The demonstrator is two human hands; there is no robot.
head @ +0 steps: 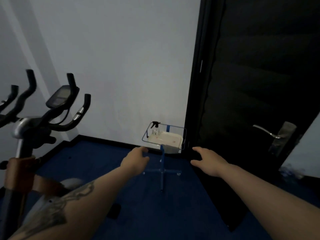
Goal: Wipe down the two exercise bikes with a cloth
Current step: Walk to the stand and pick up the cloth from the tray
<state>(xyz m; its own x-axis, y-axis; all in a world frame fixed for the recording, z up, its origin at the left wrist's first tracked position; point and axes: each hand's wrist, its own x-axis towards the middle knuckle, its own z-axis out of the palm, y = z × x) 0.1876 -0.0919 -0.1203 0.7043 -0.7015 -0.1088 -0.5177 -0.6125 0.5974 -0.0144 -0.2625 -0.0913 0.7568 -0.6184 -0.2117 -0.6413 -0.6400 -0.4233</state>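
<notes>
Fig.: supply-fetch stage, judged as prep before any wiping. Both arms reach fwd toward a small blue-framed stand point(162, 163) at the far wall, just left of a dark door point(251, 101). The stand's top tray point(183, 134) carries a spray bottle point(155, 128) at its far left and a white lidded tub point(166, 139) beside it.

Left hand point(136, 159): empty, fingers curled loosely, near the tray's near-left corner; contact w/ the frame can't be told in this dim, soft view. Right hand point(209, 161): open, fingers spread, holding nothing, near the tray's right side but apart from it.

Task items: one exercise bike point(43, 122) stands at left, handlebars and console point(59, 97) up; further handlebars point(10, 96) at the far-left edge prob. belong to the second bike. No cloth visible anywhere; it may sit in the tub, but that is hidden.

Next move, as judged: close the gap to the tray, take the bottle and find a cloth (likely lid off the tub), then turn left to the bikes. Neither bike looks touched yet.
</notes>
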